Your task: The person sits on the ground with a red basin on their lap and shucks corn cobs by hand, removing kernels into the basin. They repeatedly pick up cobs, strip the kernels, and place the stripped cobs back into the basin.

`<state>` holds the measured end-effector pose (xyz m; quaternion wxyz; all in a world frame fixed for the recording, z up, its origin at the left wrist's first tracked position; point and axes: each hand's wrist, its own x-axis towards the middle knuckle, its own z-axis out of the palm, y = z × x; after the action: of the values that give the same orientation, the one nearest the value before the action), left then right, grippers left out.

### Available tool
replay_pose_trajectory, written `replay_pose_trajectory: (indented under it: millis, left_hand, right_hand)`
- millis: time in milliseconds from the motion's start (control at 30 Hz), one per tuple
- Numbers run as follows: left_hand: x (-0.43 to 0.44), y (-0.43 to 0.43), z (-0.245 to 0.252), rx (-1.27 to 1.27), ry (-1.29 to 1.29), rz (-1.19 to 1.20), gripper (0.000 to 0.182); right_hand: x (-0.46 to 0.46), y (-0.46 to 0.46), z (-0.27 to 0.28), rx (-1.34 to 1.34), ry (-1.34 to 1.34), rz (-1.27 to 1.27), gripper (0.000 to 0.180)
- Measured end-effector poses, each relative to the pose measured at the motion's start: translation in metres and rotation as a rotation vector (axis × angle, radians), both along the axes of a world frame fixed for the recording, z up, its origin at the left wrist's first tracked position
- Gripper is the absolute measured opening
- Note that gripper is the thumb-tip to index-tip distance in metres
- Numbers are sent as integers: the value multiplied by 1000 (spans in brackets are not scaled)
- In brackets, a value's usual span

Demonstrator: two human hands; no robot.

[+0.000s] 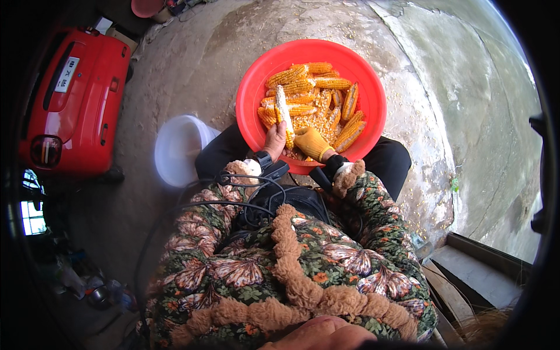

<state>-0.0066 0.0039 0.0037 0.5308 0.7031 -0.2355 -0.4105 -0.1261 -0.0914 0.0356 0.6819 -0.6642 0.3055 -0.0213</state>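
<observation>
A wide red plastic basin (372, 105) rests across my legs, holding several dried corn cobs (350, 100) and loose yellow kernels (321, 118). Bare, my left hand (276, 139) grips a partly shelled corn cob (282, 109) near its lower end; the cob stands steeply tilted, pale where kernels are gone and yellow low down. My right hand (313, 143), in a yellow knit glove, is curled against the lower right side of that cob, over the kernels. Whether its fingers hold anything is hidden.
A white plastic bucket (175, 151) stands on the concrete floor (183, 78) beside my left knee. A red vehicle (83, 105) is at the far left. Kernels lie scattered around the basin. Black cables (210, 202) cross my lap. Boards (450, 293) lean at the lower right.
</observation>
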Motion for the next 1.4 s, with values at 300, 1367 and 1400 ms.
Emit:
replay_pose_trajectory:
  millis: [300,1367,1400]
  left_hand:
    - [3,-2,-10,26,-42,126,53]
    - [17,-11,-68,-206,-932,129,49]
    - [17,-9,-68,-103,-810,93,50]
  right_hand:
    - [-3,-2,13,50,-53,86,24]
    - [2,0,5,-345,171,188,47]
    - [2,0,4,-413,146,189,47]
